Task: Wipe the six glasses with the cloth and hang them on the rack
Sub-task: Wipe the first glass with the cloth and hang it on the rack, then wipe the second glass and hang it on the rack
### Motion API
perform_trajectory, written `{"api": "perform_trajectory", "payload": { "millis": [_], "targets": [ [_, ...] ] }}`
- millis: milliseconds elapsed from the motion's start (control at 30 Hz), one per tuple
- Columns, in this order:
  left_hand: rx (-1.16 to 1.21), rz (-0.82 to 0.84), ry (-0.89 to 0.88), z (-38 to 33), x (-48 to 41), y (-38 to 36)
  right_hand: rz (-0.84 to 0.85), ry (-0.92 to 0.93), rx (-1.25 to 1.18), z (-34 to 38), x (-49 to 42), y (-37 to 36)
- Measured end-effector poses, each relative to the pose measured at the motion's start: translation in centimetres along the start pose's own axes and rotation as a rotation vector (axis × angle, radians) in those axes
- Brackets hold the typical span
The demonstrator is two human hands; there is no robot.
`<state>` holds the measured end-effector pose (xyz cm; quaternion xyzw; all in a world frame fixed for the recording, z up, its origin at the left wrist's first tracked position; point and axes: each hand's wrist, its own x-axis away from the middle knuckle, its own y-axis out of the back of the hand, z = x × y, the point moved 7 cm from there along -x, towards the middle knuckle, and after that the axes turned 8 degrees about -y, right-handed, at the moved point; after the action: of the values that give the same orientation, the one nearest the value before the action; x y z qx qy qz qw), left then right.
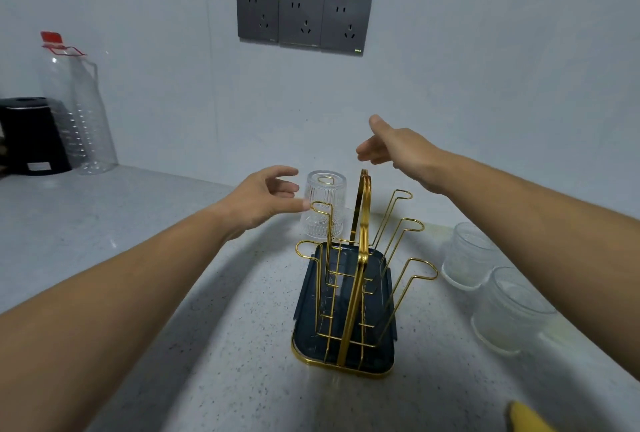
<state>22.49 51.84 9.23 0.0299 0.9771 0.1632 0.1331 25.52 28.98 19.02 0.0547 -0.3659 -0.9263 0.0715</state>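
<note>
glass (323, 204), upturned on a rack (360, 258) prong, just beyond the open fingers of the left hand (266, 196); right hand (391, 147) open, empty, above them; best drawn clear without knocking the wire.

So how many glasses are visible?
3. One ribbed glass inverted on the rack's far-left prong; far glass and near glass on the counter, right of it. Others may be hidden.

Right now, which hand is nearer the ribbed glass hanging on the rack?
Left. The left hand is open right beside the ribbed glass, on its left; the right hand hovers higher, to its right, above the gold rack handle.
</note>
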Motion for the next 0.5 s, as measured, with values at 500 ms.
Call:
{"api": "perform_trajectory", "payload": {
  "millis": [500],
  "targets": [
    [0.03,-0.005,-0.364,-22.5,9.0,-9.2,-0.238,-0.134,-0.119,-11.4,17.5,12.7]
  ]
}}
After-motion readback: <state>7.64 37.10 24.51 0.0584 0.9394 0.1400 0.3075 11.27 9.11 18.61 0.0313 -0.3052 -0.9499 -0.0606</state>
